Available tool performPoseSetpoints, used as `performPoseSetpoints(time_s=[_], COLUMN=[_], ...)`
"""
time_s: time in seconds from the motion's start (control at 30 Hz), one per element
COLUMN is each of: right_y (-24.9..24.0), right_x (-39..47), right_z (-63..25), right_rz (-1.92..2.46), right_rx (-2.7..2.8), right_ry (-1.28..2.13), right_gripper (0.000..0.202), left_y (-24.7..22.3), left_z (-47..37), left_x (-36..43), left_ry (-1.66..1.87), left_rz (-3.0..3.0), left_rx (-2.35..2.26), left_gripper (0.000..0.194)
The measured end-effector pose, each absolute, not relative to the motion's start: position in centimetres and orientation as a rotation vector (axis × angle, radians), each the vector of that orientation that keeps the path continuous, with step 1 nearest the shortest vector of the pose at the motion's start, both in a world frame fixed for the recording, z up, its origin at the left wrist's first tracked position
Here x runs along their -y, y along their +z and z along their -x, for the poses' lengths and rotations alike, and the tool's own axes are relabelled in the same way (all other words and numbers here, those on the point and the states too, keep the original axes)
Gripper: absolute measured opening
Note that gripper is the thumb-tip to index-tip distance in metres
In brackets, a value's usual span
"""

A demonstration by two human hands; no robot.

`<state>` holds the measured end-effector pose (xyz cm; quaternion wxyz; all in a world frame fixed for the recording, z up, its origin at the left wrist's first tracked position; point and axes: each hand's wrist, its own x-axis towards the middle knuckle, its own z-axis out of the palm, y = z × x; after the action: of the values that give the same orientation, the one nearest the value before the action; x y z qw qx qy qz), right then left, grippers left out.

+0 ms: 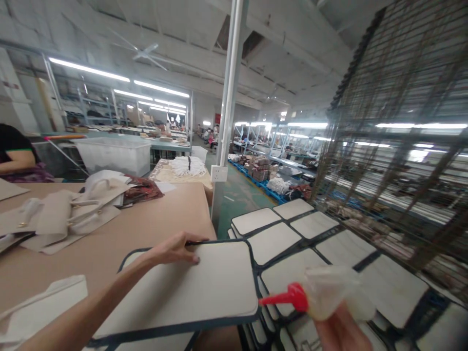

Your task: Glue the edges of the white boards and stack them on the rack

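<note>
Your left grip (178, 251) pinches the panel (215, 282) by its far edge, at the counter's (179, 207) right edge; your right grip (341, 329) clasps the bottle (327, 287), red nozzle (294, 296) beside the panel. Step: apparently nozzle positioning; the next move likely calls for steady alignment.

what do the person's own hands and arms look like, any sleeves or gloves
The left hand is ungloved, and its slim forearm shows no sleeve, watch or bracelet. The right hand is gloveless too, though blurred; its forearm is out of view.
</note>
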<state>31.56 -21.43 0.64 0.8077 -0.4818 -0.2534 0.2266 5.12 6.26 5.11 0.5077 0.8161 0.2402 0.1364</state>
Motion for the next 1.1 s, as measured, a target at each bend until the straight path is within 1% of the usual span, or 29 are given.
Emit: performPoseSetpoints(time_s=[0.07,0.13,0.2,0.33,0.5,0.6,0.8,0.97,1.1], right_y=[2.1,3.7,5.2,6.4,5.8,5.6,5.8,5.6,6.2], right_x=[20.8,20.0,19.2,18.5,18.8,19.2,20.1,20.7,21.0], right_z=[-33.1,-33.5,-33.2,-32.4,-32.8,-33.0,-32.8,-32.8,-31.9], right_rz=[0.958,0.913,0.911,0.949,0.946,0.938,1.037,1.065,1.148], right_rx=[0.450,0.420,0.460,0.562,0.648,0.659,0.562,0.570,0.525], right_ry=[0.461,0.409,0.378,0.415,0.498,0.521,0.469,0.476,0.473], right_gripper=[0.053,0.067,0.074,0.068,0.059,0.056,0.068,0.071,0.083], left_y=[5.7,6.3,7.0,8.3,9.3,9.2,9.0,9.1,9.1], left_z=[-4.4,-3.8,-3.3,-2.7,-2.3,-2.2,-2.3,-2.5,-2.5], left_x=[-5.8,-5.4,-5.1,-4.0,-3.3,-3.3,-3.7,-3.7,-3.6], left_ry=[0.251,0.180,0.136,0.079,0.078,0.086,0.077,0.015,0.063], left_rz=[-1.949,-1.946,-1.953,-1.878,-1.827,-1.812,-1.772,-1.789,-1.749], left_rx=[-0.504,-0.437,-0.421,-0.427,-0.384,-0.359,-0.367,-0.366,-0.415], left_gripper=[0.051,0.050,0.049,0.048,0.042,0.041,0.041,0.043,0.040])
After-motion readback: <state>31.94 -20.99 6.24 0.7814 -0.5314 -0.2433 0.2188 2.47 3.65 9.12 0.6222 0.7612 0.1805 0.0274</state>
